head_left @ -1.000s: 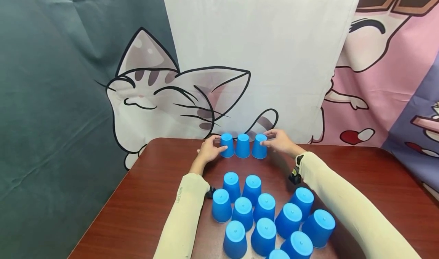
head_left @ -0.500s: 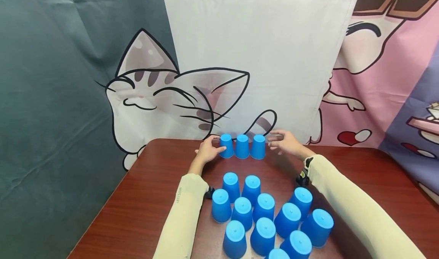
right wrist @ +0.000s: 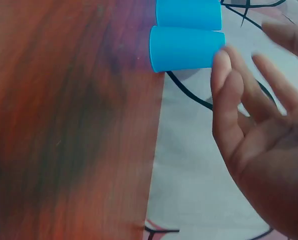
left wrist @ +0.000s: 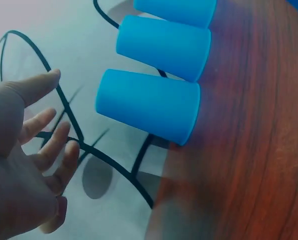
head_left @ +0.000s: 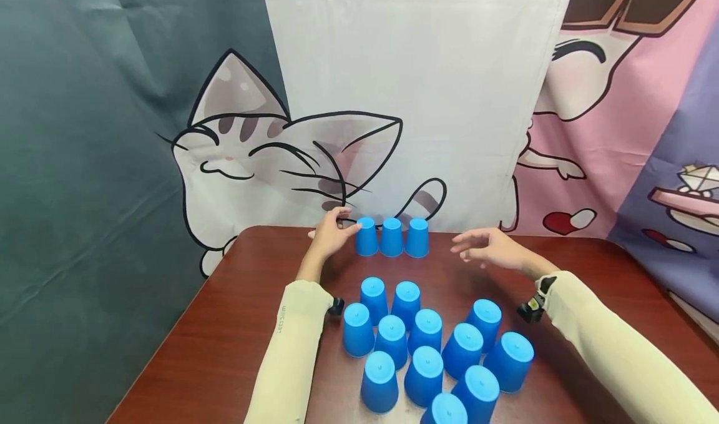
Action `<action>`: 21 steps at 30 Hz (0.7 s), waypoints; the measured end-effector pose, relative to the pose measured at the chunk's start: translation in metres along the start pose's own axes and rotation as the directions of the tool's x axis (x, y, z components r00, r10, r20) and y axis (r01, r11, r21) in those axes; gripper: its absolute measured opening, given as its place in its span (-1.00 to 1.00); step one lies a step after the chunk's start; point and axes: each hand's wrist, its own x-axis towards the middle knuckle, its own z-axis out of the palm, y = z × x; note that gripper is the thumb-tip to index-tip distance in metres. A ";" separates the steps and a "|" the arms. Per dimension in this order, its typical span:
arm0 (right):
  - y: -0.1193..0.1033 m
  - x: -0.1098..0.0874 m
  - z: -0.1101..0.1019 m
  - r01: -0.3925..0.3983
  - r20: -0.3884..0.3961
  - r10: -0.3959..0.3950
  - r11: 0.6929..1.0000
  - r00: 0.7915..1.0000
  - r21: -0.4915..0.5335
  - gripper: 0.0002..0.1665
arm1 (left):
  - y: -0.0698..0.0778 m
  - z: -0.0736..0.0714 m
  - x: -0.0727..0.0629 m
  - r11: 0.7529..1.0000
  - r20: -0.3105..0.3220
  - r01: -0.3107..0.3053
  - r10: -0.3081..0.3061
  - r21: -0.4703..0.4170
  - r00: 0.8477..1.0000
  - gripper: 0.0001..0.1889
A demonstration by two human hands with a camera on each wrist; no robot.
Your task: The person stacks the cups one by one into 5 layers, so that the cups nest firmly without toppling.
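The right hand (head_left: 497,249) has drawn off to the right of the row of three blue cups (head_left: 391,240), and the left hand (head_left: 330,233) has lifted away from the row's left end. Both hands are loosely open and empty, the left just beside the row, the right well apart from it. Behind the upturned row runs the table's (head_left: 208,330) far edge; more upturned blue cups (head_left: 391,344) cluster in front of it.

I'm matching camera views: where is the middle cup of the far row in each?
Head: middle cup, just right of and below centre.
Left wrist: middle cup, upper middle.
Right wrist: middle cup, cut off by the top edge.
Shared landmark: the red-brown table.
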 end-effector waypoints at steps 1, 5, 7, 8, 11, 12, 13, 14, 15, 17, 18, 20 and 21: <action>0.000 -0.005 -0.001 0.018 0.035 -0.018 1.000 0.999 -0.004 -0.55 | 0.002 -0.001 -0.001 1.000 0.001 -0.010 0.010 -0.021 1.000 -0.45; 0.000 -0.025 -0.007 0.114 0.166 -0.115 0.993 0.979 0.015 -0.53 | 0.006 -0.004 -0.008 0.995 0.085 -0.046 0.053 -0.091 0.995 -0.51; 0.001 -0.034 -0.010 0.151 0.213 -0.159 0.987 0.964 0.051 -0.51 | 0.006 -0.008 -0.011 0.990 0.169 -0.068 0.089 -0.127 0.982 -0.52; 0.002 -0.037 -0.011 0.169 0.234 -0.180 0.983 0.956 0.067 -0.50 | 0.006 -0.010 -0.013 0.987 0.214 -0.083 0.112 -0.141 0.970 -0.53; 0.005 -0.045 -0.011 0.189 0.291 -0.212 0.976 0.933 0.104 -0.45 | 0.006 -0.017 -0.018 0.976 0.356 -0.111 0.173 -0.189 0.918 -0.55; 0.006 -0.047 -0.011 0.192 0.311 -0.219 0.975 0.925 0.115 -0.43 | 0.005 -0.019 -0.020 0.973 0.401 -0.118 0.191 -0.200 0.896 -0.56; 0.007 -0.049 -0.010 0.189 0.329 -0.221 0.974 0.918 0.126 -0.41 | 0.004 -0.021 -0.021 0.969 0.446 -0.127 0.212 -0.213 0.870 -0.55; 0.009 -0.051 -0.009 0.186 0.345 -0.222 0.973 0.912 0.135 -0.39 | 0.003 -0.022 -0.022 0.965 0.489 -0.133 0.230 -0.226 0.842 -0.54; 0.010 -0.053 -0.008 0.182 0.361 -0.223 0.973 0.906 0.145 -0.37 | 0.002 -0.022 -0.023 0.962 0.531 -0.135 0.245 -0.237 0.811 -0.54; 0.011 -0.055 -0.007 0.177 0.388 -0.231 0.969 0.892 0.171 -0.34 | 0.000 -0.023 -0.024 0.956 0.598 -0.144 0.274 -0.256 0.753 -0.50; 0.012 -0.057 -0.006 0.170 0.396 -0.231 0.968 0.889 0.182 -0.33 | -0.001 -0.022 -0.025 0.954 0.626 -0.141 0.282 -0.265 0.727 -0.47; 0.013 -0.058 -0.004 0.163 0.409 -0.232 0.967 0.882 0.197 -0.31 | -0.002 -0.023 -0.027 0.952 0.669 -0.139 0.292 -0.273 0.684 -0.44; 0.012 -0.058 -0.003 0.159 0.418 -0.231 0.967 0.878 0.202 -0.31 | -0.002 -0.023 -0.029 0.952 0.688 -0.132 0.291 -0.274 0.665 -0.43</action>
